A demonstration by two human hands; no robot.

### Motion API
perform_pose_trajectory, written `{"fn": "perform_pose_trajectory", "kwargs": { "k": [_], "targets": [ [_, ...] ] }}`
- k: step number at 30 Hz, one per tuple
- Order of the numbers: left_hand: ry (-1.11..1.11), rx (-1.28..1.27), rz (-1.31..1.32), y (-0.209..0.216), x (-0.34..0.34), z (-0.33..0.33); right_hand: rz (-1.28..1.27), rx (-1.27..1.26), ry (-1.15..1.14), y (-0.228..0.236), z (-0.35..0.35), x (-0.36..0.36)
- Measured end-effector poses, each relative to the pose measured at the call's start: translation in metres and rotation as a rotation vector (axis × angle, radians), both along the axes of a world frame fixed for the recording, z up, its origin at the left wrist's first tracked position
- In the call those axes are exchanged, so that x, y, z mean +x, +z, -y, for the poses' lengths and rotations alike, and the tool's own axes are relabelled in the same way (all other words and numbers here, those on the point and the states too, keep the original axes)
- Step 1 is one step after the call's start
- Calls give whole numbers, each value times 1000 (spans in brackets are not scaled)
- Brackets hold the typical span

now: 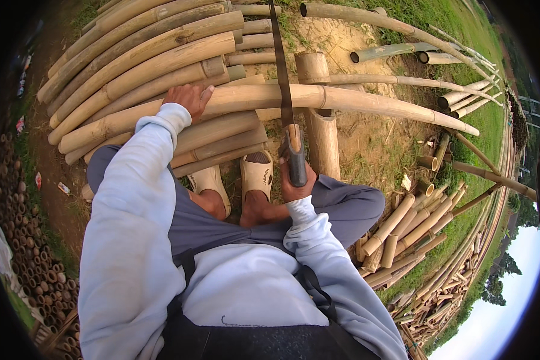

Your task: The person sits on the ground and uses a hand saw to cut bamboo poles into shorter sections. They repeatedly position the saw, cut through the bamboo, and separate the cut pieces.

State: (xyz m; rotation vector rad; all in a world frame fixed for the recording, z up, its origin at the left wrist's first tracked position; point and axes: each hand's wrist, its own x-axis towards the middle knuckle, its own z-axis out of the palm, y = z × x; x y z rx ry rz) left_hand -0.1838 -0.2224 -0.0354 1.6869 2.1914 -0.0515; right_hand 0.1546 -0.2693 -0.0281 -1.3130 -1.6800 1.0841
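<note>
A long tan bamboo pole lies crosswise in front of me. My left hand is closed over it from above, thumb toward the right. My right hand grips the dark handle of a handsaw. The saw's blade points away from me and crosses the pole to the right of my left hand; the depth of any cut cannot be seen. Just right of the blade, the pole passes over a thick bamboo piece, whose middle it hides.
Cut bamboo lengths are stacked at the left, beside my feet in sandals. Longer poles lie at the far right. Short pieces are heaped near my right knee. Many bamboo ends show at the left edge.
</note>
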Motion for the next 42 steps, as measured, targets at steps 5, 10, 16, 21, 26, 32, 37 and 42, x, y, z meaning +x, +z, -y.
{"fn": "perform_pose_trajectory", "kwargs": {
  "k": [5,10,16,21,26,32,37,42],
  "targets": [
    [-9,5,-36,-17,-14,4,-56,-337,21,51,-21,-18],
    [-5,34,55,-4,-4,-5,-24,-162,46,9,-7,12],
    [-1,66,32,-16,-14,-2,45,-266,16,82,14,7],
    [24,49,24,-13,-12,-1,159,-410,7,148,104,87],
    [17,15,23,-4,-7,-5,137,-210,-11,133,92,75],
    [7,13,18,-16,-13,-17,-29,-213,47,32,-7,19],
    [29,-10,-38,-10,-10,-9,42,-263,29,96,39,30],
    [34,41,27,-8,-8,-3,146,-387,19,156,123,107]
  ]
}}
